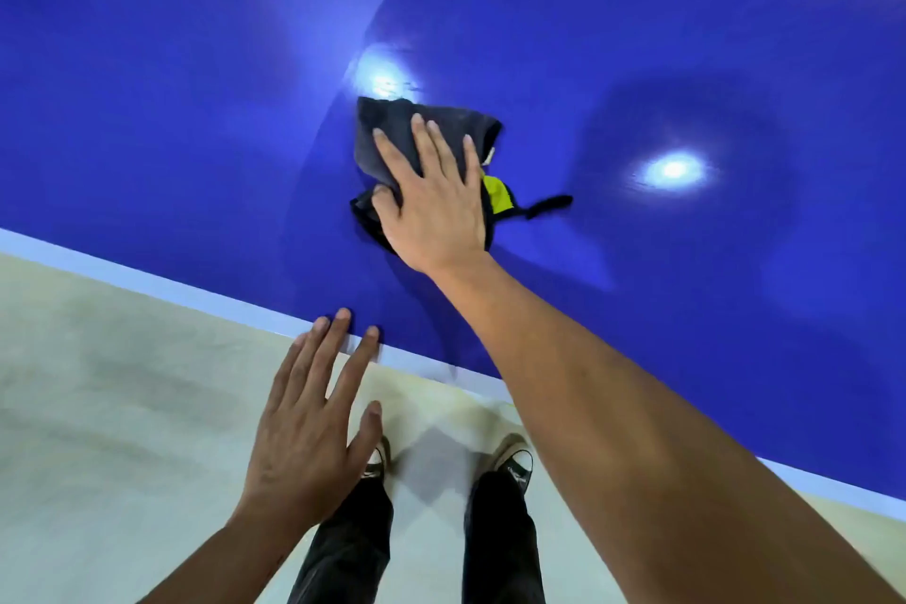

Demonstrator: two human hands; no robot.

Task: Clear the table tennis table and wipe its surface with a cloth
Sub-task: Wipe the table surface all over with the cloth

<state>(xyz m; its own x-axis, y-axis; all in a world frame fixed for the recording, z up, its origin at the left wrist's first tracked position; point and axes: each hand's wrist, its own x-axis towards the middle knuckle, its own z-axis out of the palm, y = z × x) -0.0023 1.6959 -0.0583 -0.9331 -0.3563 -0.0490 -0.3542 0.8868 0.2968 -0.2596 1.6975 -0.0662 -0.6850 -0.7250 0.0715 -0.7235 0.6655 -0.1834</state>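
Blue and glossy, the table (637,39) fills the upper view, with a pale stripe along its near edge and two bright light reflections on its top; a dark cloth (392,132) with a yellow patch lies crumpled on it, a short way in from that edge; the right hand (436,206) presses flat on the cloth, fingers straight and spread; the left hand (314,422) is held open with fingers apart, fingertips at the table's edge, gripping nothing; below, dark trousers and two sneakers (515,461) stand on a pale floor (98,407).
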